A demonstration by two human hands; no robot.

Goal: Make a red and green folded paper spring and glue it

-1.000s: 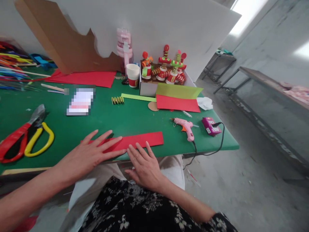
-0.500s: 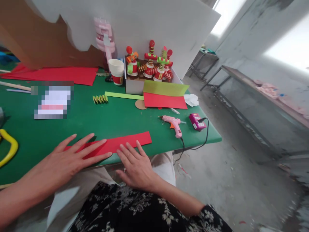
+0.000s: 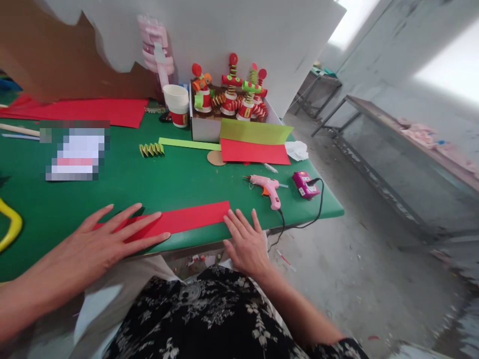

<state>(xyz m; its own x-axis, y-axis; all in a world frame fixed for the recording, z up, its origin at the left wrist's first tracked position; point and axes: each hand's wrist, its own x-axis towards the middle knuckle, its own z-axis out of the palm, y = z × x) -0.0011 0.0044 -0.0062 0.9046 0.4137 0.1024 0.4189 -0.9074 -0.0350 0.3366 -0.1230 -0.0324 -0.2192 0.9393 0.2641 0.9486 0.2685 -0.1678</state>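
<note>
A strip of red paper (image 3: 196, 217) lies along the near edge of the green table (image 3: 149, 192). My left hand (image 3: 116, 234) rests flat on its left part with the fingers spread, covering some of it. At the strip's right end, my right hand (image 3: 247, 242) lies with its fingers stretched out, the fingertips touching or just beside the corner. Neither hand grips anything. Beyond the right hand, a pink hot glue gun (image 3: 265, 188) lies on its side, its nozzle pointing left.
A purple power socket (image 3: 306, 184) sits near the right edge, cords hanging down. Behind are a box (image 3: 205, 130) of paper-cup figures, stacked paper cups (image 3: 176, 104), red and yellow-green sheets (image 3: 255, 151), a folded zigzag strip (image 3: 151, 149) and red paper (image 3: 86, 112). A yellow handle (image 3: 11, 227) is far left.
My right hand has slid right along the red strip, from its middle to its right end. My left hand stays spread on the left part. The view has shifted slightly.
</note>
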